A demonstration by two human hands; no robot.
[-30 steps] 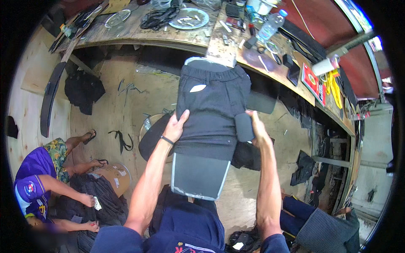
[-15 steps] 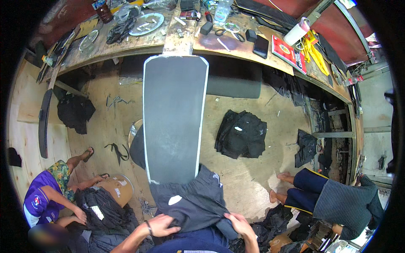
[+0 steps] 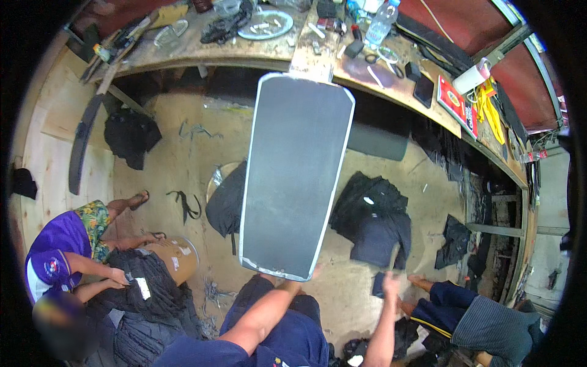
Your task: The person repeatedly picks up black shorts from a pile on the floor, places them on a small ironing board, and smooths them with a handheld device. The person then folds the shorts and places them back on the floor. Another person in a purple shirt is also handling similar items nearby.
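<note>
A long dark grey board [image 3: 296, 177] with pale taped edges juts out from the workbench toward me, its surface bare. My left hand [image 3: 304, 283] is at the board's near end, mostly hidden beneath it, so its fingers cannot be read. Off to the right, my right hand [image 3: 389, 284] is closed at the near edge of black shorts [image 3: 380, 240], a dark fold of cloth beside its fingers. The shorts are spread over the near side of a garment pile [image 3: 367, 199] on the floor. A small white patch shows on that pile.
The cluttered workbench [image 3: 214, 55] bears a plate, a water bottle [image 3: 382, 24], a phone [image 3: 424, 92] and a red book. A person in purple [image 3: 58, 244] sits at left beside a dark garment heap [image 3: 153, 284]. Another person in stripes [image 3: 495, 321] is at right.
The black shorts have come off the board's near end and gone right, onto the floor pile. My right hand moved right with them; my left hand went to the board's end. The view has shifted.
</note>
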